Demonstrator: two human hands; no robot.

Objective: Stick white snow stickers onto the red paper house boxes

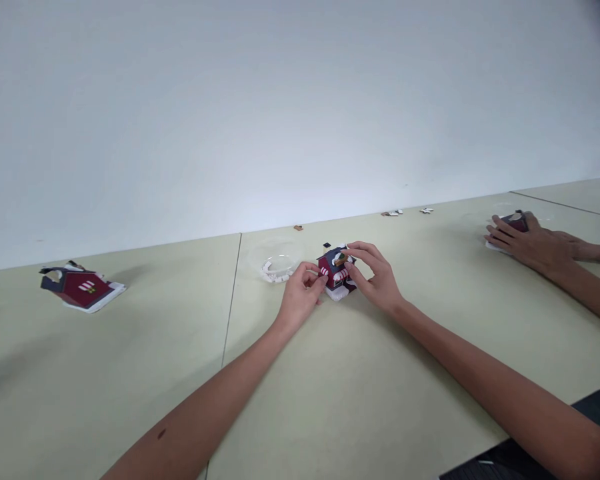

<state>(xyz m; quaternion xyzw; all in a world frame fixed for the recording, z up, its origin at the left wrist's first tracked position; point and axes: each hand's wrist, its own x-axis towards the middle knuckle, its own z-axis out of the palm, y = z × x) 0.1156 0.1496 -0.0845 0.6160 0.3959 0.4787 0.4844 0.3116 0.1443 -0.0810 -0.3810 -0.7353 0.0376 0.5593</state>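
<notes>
Bare left forearm (200, 413) nearest | my left hand (301, 293) and my right hand (373, 277) grasping small dark-red-and-navy paper house model (336, 267) | walls, roof, striped awning up | white paper pieces (275, 271) remain in clear round plastic dish (280, 259) just left of house

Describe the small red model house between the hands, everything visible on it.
The miniature house looks made of folded card or paper. It has maroon walls, a dark navy roof with white patches, a small brown-and-green piece on top, and white-striped awnings. It stands upright on a white base on the pale green table, held between the left hand and right hand, their fingertips against its sides.
</notes>
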